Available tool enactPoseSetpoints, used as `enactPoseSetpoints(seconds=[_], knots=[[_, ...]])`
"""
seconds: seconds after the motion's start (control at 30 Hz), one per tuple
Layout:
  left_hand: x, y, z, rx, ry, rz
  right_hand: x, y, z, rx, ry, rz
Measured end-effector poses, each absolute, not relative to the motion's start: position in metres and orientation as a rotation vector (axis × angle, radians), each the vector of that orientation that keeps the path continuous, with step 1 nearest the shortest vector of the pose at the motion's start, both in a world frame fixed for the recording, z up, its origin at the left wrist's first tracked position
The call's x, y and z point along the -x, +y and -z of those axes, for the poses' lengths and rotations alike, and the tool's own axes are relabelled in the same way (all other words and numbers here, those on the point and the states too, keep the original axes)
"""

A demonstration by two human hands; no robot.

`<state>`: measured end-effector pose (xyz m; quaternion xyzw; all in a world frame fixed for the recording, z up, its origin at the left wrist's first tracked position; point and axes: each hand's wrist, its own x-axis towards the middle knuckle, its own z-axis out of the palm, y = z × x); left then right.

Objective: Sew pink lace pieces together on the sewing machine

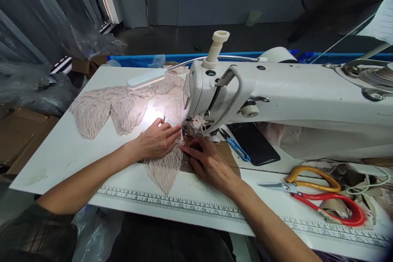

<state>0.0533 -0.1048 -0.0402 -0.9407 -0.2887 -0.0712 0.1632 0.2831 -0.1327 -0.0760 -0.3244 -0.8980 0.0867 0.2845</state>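
Note:
Pale pink scalloped lace (164,168) runs under the needle area of a white sewing machine (276,94), with more of it spread to the left and behind. My left hand (159,139) lies on the lace just left of the presser foot, fingers stretched out over it. Right of the lace's edge is my right hand (210,159); its index fingertip touches that edge and the thumb is apart from it. Both hands are open. The machine head partly hides the stitching point, so the needle tip cannot be made out.
A lamp (146,78) lights the lace. Blue thread snips (236,147) and a black phone (254,143) lie under the machine arm. Scissors with orange and red handles (328,196) sit at right beside fabric scraps. A printed ruler (184,206) follows the table's front edge. Cardboard boxes (24,139) stand left.

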Motion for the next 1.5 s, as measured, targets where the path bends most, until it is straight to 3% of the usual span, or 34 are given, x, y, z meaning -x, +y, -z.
enactPoseSetpoints(seconds=[0.67, 1.2, 1.5], knots=[[-0.0540, -0.1053, 0.0402, 2.829, -0.985, 0.326, -0.2816, -0.1339, 0.0746, 0.900, -2.389, -0.229], [-0.0466, -0.0986, 0.0415, 2.807, -0.818, 0.249, -0.2762, -0.1368, 0.0665, 0.959, -2.532, -0.056], [-0.0537, -0.1040, 0.0372, 2.755, -0.839, 0.229, -0.2790, -0.1361, 0.0658, 0.974, -2.415, -0.204]])
